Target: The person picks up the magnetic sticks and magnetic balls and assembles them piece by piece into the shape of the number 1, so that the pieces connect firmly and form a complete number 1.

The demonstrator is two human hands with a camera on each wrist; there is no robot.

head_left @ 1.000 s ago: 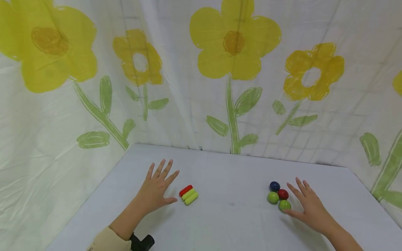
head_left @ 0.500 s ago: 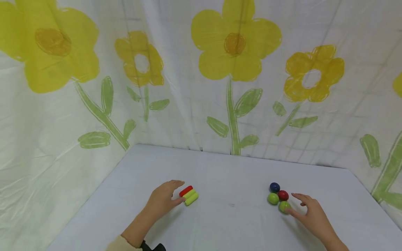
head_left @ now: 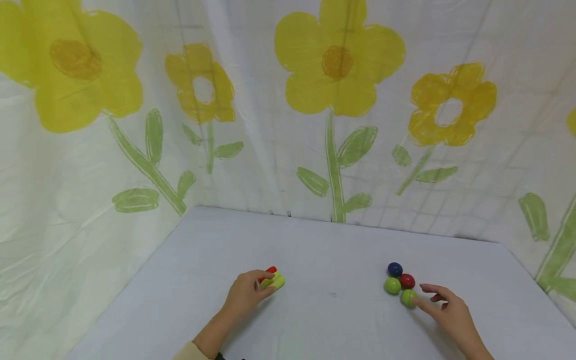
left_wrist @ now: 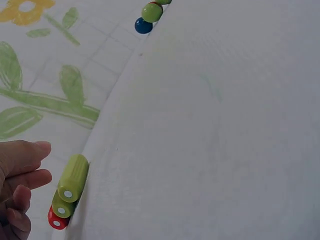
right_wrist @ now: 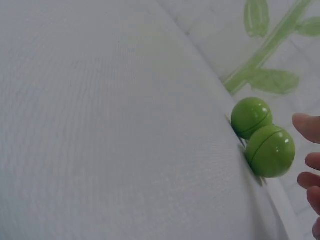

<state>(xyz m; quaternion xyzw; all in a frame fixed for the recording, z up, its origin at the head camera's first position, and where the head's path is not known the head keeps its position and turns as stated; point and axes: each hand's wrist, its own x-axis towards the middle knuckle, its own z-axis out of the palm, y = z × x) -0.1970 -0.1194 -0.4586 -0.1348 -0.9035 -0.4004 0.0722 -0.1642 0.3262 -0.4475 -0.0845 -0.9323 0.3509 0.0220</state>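
Note:
On the left of the table, a red rod (head_left: 272,269) and two yellow-green rods (head_left: 280,283) lie side by side. My left hand (head_left: 242,295) reaches over them, partly hiding them in the head view. In the left wrist view its fingers (left_wrist: 30,157) are apart from the rods, whose ends carry white dots. On the right, a blue ball (head_left: 395,270), a red ball (head_left: 407,281) and two green balls, one left (head_left: 392,286) and one nearest (head_left: 409,298), sit in a cluster. My right hand (head_left: 452,315), loosely bent, hovers beside the nearest green ball, holding nothing.
A white-covered table (head_left: 333,325) stretches between the two groups. Behind it hangs a white curtain (head_left: 270,190) printed with yellow flowers and green stems, which meets the table's back edge.
Both hands were spread wide and have since bent their fingers. The left hand has moved right, over the rods. The right hand has moved slightly right and lower; rods and balls stay put.

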